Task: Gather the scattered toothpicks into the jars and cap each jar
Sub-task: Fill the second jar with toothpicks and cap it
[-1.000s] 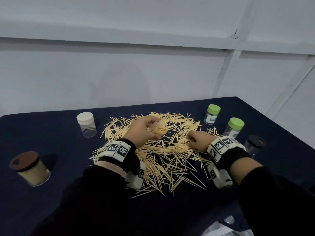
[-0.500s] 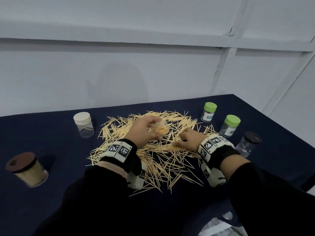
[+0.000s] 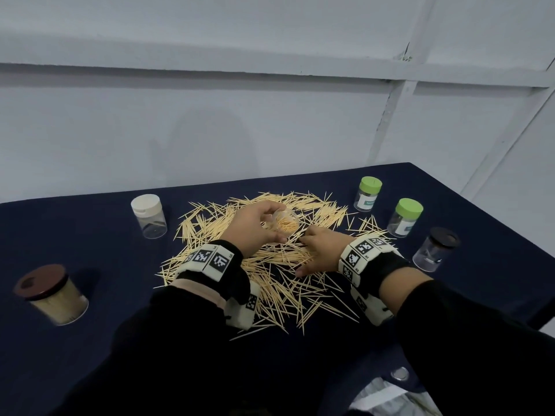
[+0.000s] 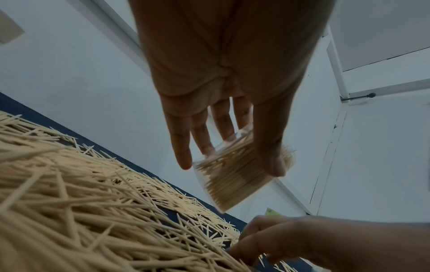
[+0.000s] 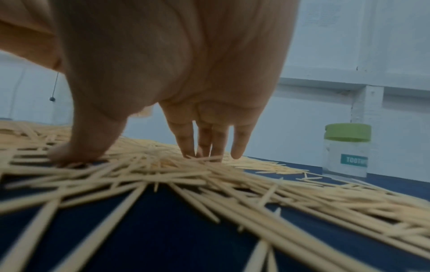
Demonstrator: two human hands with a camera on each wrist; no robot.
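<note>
A person's left hand grips an open jar, tilted and partly filled, above the toothpicks scattered mid-table, while the right hand presses spread fingers and thumb into the pile. At near left a brown-lidded jar stands full and capped; most toothpicks remain loose.

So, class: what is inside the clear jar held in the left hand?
The clear jar holds a packed bundle of toothpicks. The left hand covers part of its wall, so how full it is cannot be judged.
</note>
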